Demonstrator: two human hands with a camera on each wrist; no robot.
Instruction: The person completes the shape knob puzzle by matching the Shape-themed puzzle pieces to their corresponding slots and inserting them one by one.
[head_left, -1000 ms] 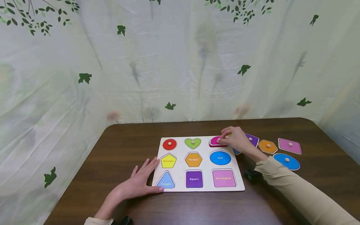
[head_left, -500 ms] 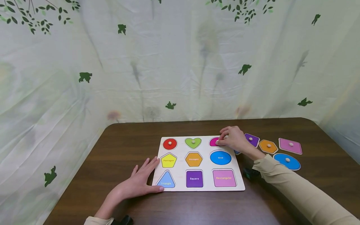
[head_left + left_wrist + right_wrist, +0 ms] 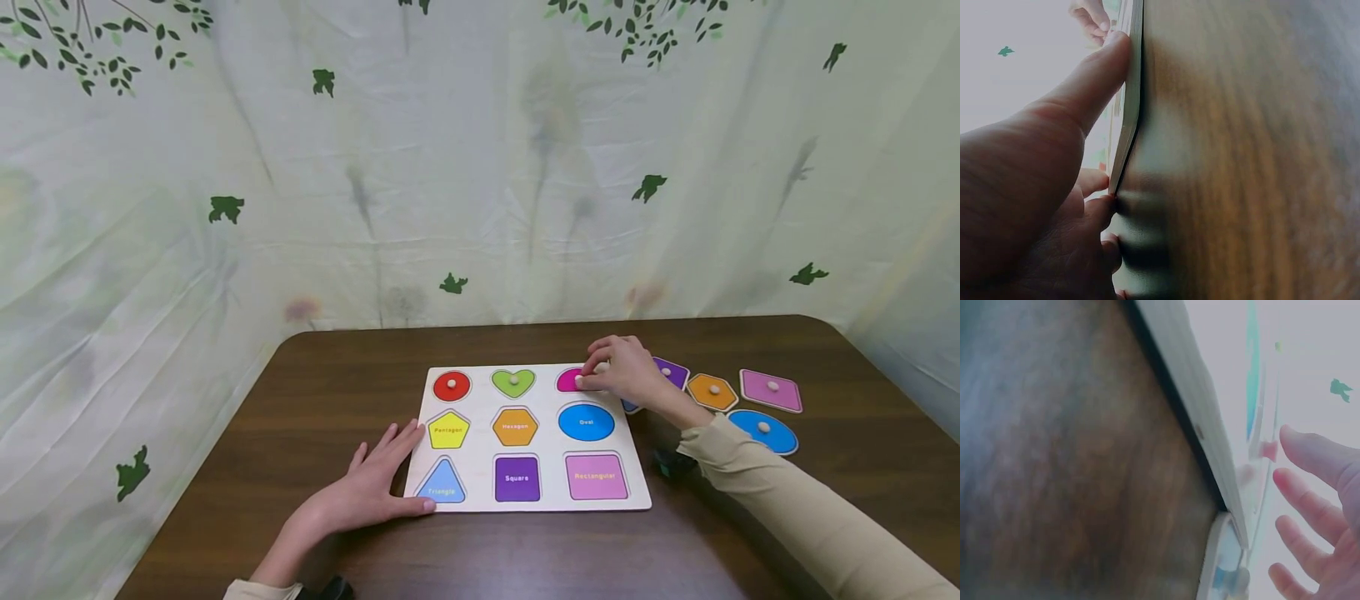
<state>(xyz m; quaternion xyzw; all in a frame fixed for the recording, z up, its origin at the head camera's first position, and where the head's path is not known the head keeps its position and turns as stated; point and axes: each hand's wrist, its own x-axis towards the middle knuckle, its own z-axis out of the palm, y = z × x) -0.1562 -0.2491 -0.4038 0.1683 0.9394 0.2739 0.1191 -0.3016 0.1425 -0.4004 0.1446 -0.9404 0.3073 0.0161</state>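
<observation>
A white shape puzzle board (image 3: 480,458) lies on the brown table, its recesses labelled with shape names. My left hand (image 3: 367,483) rests at the board's left edge, fingers spread and thumb on the near corner. At the top right recess, my right hand (image 3: 626,371) is over a magenta piece (image 3: 568,380) that lies flat in the board. In the right wrist view its thumb and fingertips stand parted beside the piece's small knob (image 3: 1269,450). A red circle (image 3: 452,386) and a green heart (image 3: 513,383) sit in the same row.
Right of the board lie a purple piece (image 3: 672,372), partly behind the right hand, an orange hexagon (image 3: 712,392), a pink rectangle (image 3: 771,390) and a blue oval (image 3: 762,431). A bit of another blue piece (image 3: 631,407) shows beneath the right wrist. A patterned curtain (image 3: 480,167) hangs behind the table.
The magenta piece has gone from raised and slightly offset to flat in its recess. My right fingers have parted at its knob. The left hand has stayed put.
</observation>
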